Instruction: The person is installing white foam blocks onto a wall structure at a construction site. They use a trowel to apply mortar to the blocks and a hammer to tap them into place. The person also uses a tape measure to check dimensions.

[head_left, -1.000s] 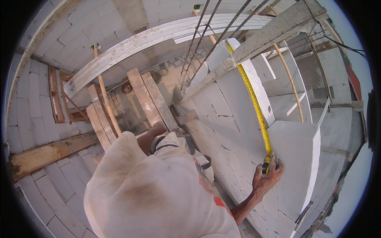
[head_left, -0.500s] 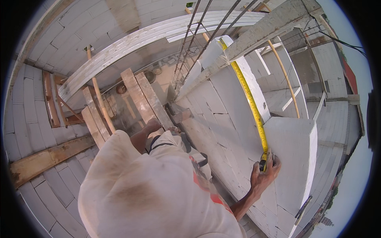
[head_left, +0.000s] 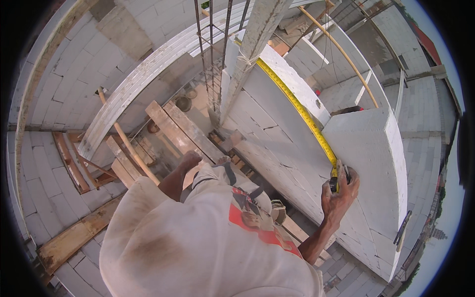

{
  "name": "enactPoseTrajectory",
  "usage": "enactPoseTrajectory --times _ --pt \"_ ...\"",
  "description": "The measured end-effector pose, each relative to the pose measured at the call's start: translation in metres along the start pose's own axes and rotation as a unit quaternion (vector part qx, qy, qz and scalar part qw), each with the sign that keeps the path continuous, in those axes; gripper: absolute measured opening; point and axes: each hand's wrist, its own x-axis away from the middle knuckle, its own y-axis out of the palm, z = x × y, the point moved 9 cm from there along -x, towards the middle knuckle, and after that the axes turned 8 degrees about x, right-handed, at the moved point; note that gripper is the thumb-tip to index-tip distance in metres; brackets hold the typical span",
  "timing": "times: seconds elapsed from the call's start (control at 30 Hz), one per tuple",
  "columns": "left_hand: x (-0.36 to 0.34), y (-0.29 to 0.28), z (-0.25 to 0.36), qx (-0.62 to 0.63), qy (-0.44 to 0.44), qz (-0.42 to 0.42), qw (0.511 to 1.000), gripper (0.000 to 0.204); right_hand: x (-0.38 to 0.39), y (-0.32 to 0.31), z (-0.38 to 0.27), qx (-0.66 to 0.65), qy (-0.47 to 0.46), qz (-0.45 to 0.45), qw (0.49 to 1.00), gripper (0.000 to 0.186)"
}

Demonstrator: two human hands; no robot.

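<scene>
My right hand (head_left: 341,193) is closed around the case of a tape measure (head_left: 334,182), low on the right side of the white block wall (head_left: 282,123). Its yellow blade (head_left: 297,106) runs out along the wall's upper edge, away from me, to a concrete post (head_left: 255,37), where pale string is tied. Beside my right hand stands a taller white block (head_left: 363,131). My left hand (head_left: 190,160) hangs low by my trousers, above the wooden planks (head_left: 180,128); its fingers are too small and hidden to read.
Steel rebar (head_left: 213,54) rises beside the post. A slim dark tool (head_left: 403,228) rests at the tall block's outer edge. Bamboo poles (head_left: 129,144) lean at the left, and a long white curved panel (head_left: 143,69) crosses behind. Buckets (head_left: 183,103) stand on the floor below.
The view has turned, so the post and rebar now stand more upright and farther left. My right hand still holds the tape measure, with its blade still extended along the wall.
</scene>
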Motion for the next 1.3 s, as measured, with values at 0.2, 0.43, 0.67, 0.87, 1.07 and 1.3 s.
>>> enactPoseTrajectory --times 0.2,0.43,0.67,0.87,1.07,1.3 --pt "-0.003 0.002 0.02 -0.089 -0.001 -0.075 0.993 0.016 0.004 0.0 0.004 0.017 -0.001 -0.003 1.0 0.073" --pt "-0.014 0.01 0.021 -0.096 -0.051 -0.106 0.988 0.029 0.0 -0.002 0.001 0.026 0.013 -0.009 1.0 0.073" --pt "-0.007 0.03 0.019 -0.311 0.226 -0.133 0.914 0.016 0.0 -0.007 0.003 0.007 0.032 -0.006 0.999 0.074" --pt "-0.015 0.03 -0.016 -0.254 0.168 -0.157 0.939 0.014 -0.002 -0.009 0.002 0.01 0.022 0.002 1.0 0.074" --pt "-0.015 0.019 0.007 -0.245 0.233 -0.128 0.932 0.021 0.0 -0.009 0.002 0.008 0.021 0.004 1.0 0.074" --pt "-0.021 -0.002 -0.019 0.023 -0.069 -0.046 0.996 0.026 0.02 0.01 0.018 -0.037 0.053 0.016 0.998 0.067"
